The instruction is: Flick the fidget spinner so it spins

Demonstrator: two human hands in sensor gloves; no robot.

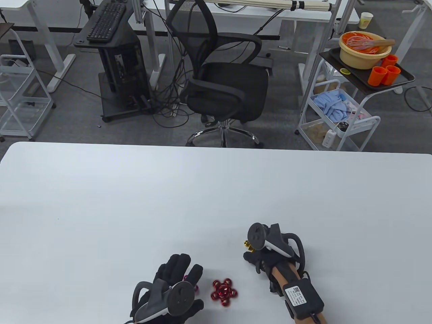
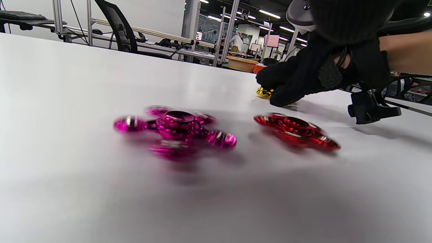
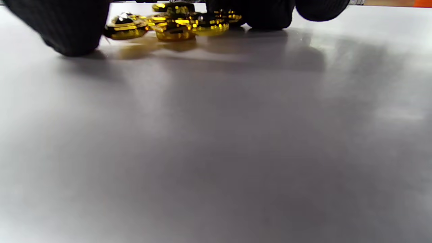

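Observation:
Three fidget spinners lie on the white table (image 1: 135, 202). A red spinner (image 1: 223, 292) sits between my hands and also shows in the left wrist view (image 2: 297, 131). A magenta spinner (image 2: 175, 132), blurred, lies free on the table with no finger on it; in the table view only bits of it (image 1: 196, 288) show under my left hand (image 1: 187, 266), which hovers over it with fingers spread. My right hand (image 1: 251, 255) reaches onto a gold spinner (image 1: 249, 245). In the right wrist view the thumb (image 3: 67, 30) and a finger (image 3: 270, 15) stand against the gold spinner (image 3: 172, 25) on both sides.
Beyond the table's far edge stand a black office chair (image 1: 226, 87) and a cart with a bowl and orange cups (image 1: 368, 57). The right hand (image 2: 303, 77) lies just behind the red spinner in the left wrist view.

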